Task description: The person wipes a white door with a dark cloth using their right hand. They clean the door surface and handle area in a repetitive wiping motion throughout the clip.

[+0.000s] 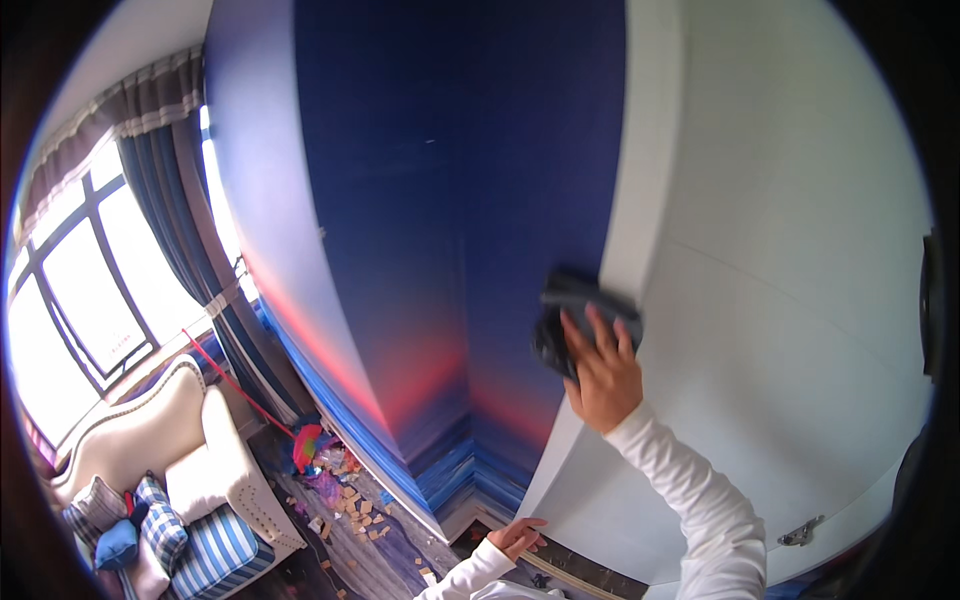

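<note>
My right hand [609, 386] presses a dark grey cloth [596, 315] flat against the white trim [646, 180], its folds reaching over onto the blue painted wall. The cloth looks slightly blurred. To the right of the trim spreads a large pale panel [780, 315], with a faint line across it. Down low, my left hand [517, 537] hangs near the foot of the trim with its fingers loosely curled and nothing in them. Behind both hands, the mural wall [457, 225] runs from deep blue to a red band above blue streaks.
On the left stands a cream sofa [142, 442] with several cushions and a striped seat. Small cardboard pieces [360, 514] and plastic scraps litter the floor beside a red-handled broom [240, 386]. A metal hinge [801, 531] sits low on the panel's right edge. Curtains [172, 217] frame the window.
</note>
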A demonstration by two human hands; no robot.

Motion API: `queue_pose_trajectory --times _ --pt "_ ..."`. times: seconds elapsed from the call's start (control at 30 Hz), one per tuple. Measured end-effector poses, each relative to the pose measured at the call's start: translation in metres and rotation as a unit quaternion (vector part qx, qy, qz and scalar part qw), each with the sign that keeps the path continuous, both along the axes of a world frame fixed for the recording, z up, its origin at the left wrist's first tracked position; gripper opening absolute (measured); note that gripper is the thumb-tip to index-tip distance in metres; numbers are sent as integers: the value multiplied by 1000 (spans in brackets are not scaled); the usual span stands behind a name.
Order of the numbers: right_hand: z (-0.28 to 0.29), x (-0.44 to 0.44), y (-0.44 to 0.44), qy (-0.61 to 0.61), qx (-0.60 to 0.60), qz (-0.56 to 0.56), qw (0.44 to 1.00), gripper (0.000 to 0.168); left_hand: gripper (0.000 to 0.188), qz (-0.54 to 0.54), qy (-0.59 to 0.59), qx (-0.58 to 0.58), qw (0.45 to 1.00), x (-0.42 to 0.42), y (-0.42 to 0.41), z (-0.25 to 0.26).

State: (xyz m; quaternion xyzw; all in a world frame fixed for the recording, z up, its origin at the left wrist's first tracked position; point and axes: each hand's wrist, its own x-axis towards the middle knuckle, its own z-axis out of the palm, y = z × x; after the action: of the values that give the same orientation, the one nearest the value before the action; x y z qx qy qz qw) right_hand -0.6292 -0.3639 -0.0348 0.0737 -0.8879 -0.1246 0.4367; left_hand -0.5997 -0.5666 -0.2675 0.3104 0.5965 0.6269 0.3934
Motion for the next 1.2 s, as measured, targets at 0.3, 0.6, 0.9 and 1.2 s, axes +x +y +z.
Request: queue_pose_trajectory --times 0.3,0.6,0.9,1.2 --pt "-36 -8 -21 -184 42 -66 980 47 29 39 0 -10 999 -30 -69 -21" --pt "72 0 -19 9 41 -12 999 42 27 100 -10 32 994 -29 -72 -9" --pt "-151 23 14 -303 122 5 945 41 26 149 -40 29 988 32 -46 -27" --pt "55 0 6 -12 14 126 992 40 28 181 -17 9 983 78 7 -14"
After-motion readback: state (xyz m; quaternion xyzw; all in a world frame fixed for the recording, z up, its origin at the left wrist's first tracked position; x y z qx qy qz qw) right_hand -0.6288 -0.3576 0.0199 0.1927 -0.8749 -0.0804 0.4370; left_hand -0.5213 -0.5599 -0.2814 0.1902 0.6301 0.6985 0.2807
